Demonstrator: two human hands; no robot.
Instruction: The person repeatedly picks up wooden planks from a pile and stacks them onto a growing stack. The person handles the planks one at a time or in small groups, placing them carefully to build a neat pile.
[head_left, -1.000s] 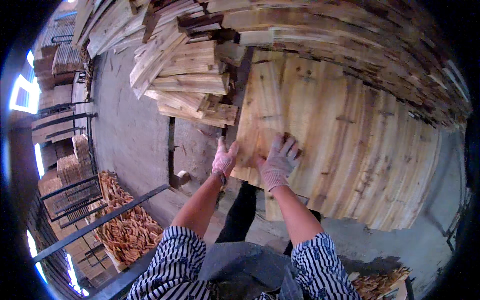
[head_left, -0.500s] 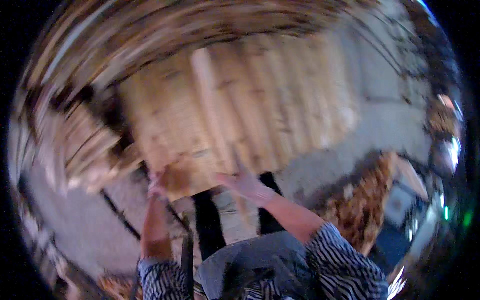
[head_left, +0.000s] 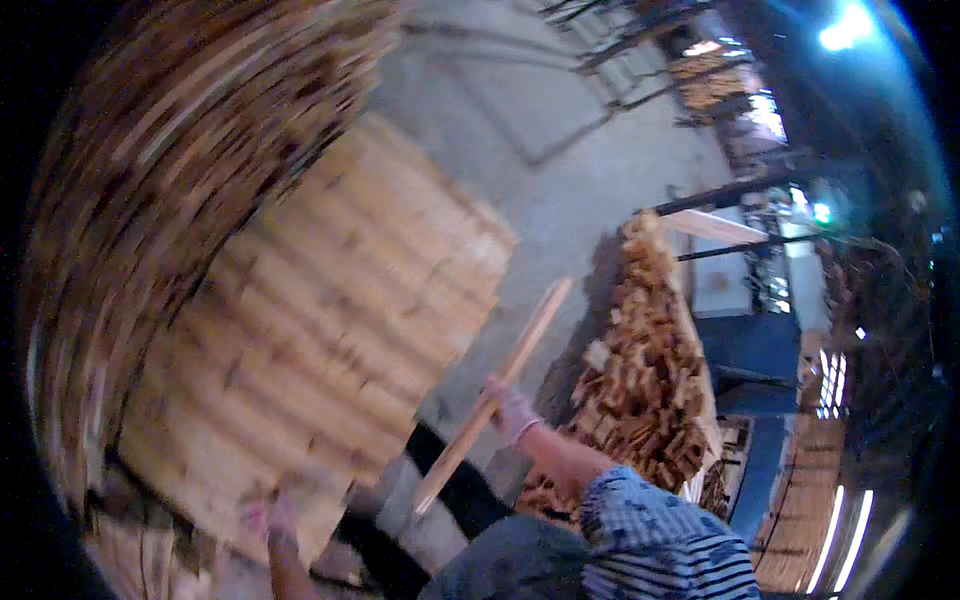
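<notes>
My right hand (head_left: pixel 512 408), in a pale glove, is closed around the middle of a long narrow wooden strip (head_left: pixel 540 318). The strip slants from lower left to upper right, held out beside a broad layer of wooden boards (head_left: pixel 330 310) laid side by side. At the near edge of those boards is my left hand (head_left: pixel 272 516), also gloved and smeared by motion. Its fingers are too blurred to show whether they grip a board or only rest there.
A long heap of short wood offcuts (head_left: pixel 640 390) lies to my right. Tall stacked timber (head_left: pixel 190 130) lines the left side. Grey concrete floor (head_left: pixel 590 190) stretches beyond the boards. Blue panels (head_left: pixel 745 360) and dark metal framing (head_left: pixel 740 190) stand past the heap.
The view has swung to the right, bringing the offcut heap nearer the middle. My right hand has moved off the boards to the right, now visibly gripping the strip. My left hand stays by the boards' near edge.
</notes>
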